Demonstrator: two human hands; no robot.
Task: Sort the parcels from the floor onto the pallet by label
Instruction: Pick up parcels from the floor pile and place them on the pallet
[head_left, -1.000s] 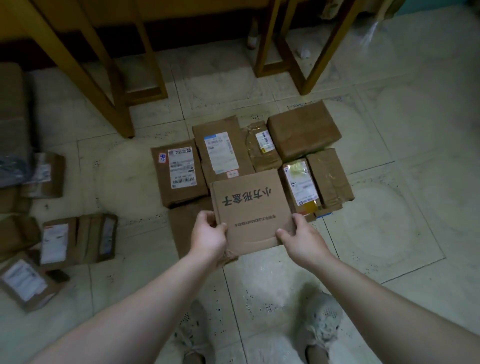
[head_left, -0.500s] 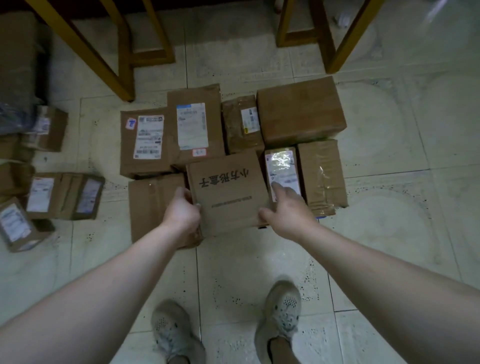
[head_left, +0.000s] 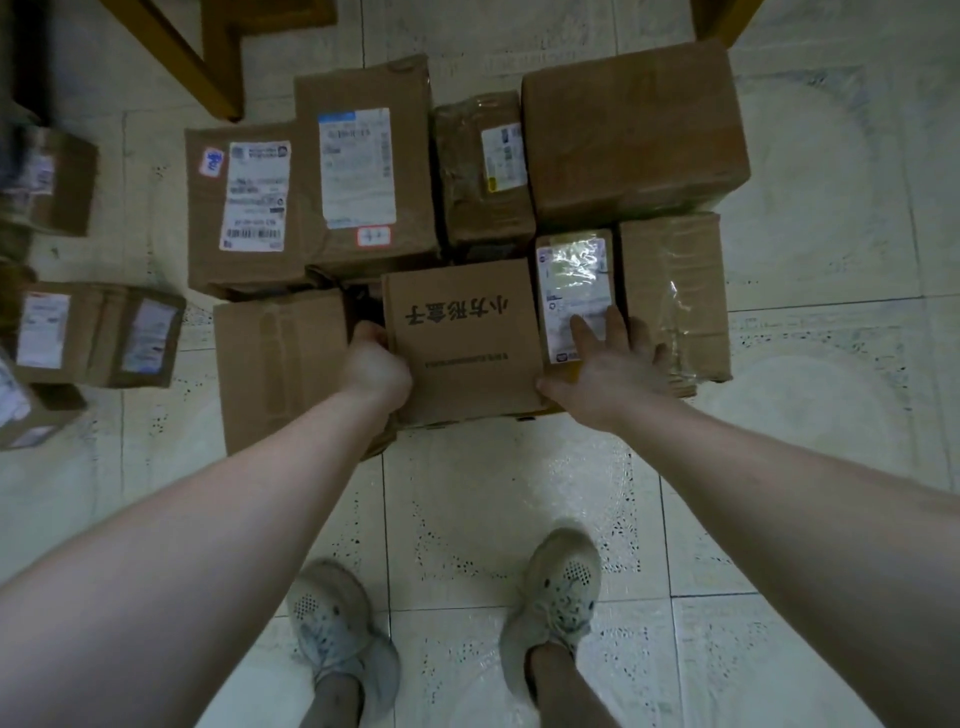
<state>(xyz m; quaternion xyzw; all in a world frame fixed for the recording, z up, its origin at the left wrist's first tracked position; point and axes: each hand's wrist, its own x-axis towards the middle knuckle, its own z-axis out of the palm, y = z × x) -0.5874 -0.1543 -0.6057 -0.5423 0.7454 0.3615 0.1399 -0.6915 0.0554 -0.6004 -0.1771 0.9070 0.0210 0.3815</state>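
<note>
The printed box (head_left: 462, 338) now sits among the parcels (head_left: 363, 171) — left hand (head_left: 375, 364) grips its edge (right hand (head_left: 608, 364) lies flat, fingers spread).

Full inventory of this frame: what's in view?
printed box: 1, brown, front centre of the cluster
clustered parcels: 7, brown, around it; four with white labels
loose parcels: several, brown, far left, blurred
wooden legs: yellow-brown, top
floor: pale tiles
shoes: 2, pale grey, bottom
left hand: grips the printed box's left edge
right hand: open, fingers on the glossy-labelled parcel
</note>
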